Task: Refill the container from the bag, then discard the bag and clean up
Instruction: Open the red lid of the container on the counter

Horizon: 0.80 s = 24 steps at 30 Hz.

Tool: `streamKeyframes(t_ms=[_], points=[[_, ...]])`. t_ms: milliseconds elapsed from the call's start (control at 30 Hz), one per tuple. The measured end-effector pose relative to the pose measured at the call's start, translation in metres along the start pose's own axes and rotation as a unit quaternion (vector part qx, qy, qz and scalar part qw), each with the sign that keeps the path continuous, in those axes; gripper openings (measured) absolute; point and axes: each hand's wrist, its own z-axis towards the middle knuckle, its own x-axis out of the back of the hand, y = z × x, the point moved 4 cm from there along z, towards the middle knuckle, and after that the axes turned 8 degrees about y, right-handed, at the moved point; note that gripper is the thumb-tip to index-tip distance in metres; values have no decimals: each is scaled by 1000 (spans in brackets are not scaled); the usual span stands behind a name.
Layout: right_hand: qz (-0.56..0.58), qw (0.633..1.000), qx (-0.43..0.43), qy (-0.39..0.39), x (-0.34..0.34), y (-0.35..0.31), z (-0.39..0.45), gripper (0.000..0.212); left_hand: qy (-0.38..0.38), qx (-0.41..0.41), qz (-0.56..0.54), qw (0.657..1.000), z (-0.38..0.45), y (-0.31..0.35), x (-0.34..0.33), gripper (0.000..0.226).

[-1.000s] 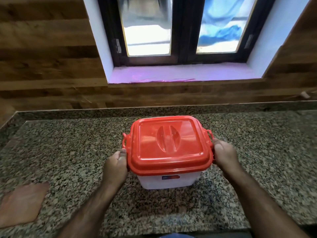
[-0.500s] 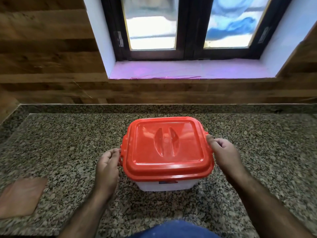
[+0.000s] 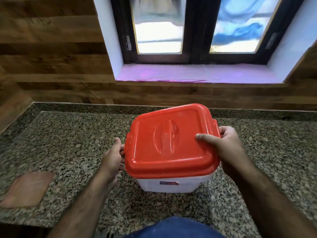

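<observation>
Gripping the red lid on the white container

I am holding the lid's right edge with my right hand, thumb pressing on top and fingers curling around the rim, so that hand is clamped on the lid, which is sitting tilted over the container. My left hand is curling against the lid's left side tab; I cannot tell how firmly. The container is standing on the granite counter, below the window sill
</observation>
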Motion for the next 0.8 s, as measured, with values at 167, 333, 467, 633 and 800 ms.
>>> streamKeyframes(t_ms=[167,333,467,633,800], points=[[177,981,-43,-66,-10,-25,4,42,42,-47,35,997,-16,4,3,58],[263,965,23,7,14,-45,24,66,133,-296,195,926,-58,24,-8,31],[259,945,162,114,44,-59,30,76,12,-483,369,794,-78,24,-54,47],[160,911,331,186,78,-71,27,65,-144,-481,504,703,-91,23,-113,67],[-109,857,453,221,97,-63,16,56,-159,-457,595,642,-92,15,-135,79]])
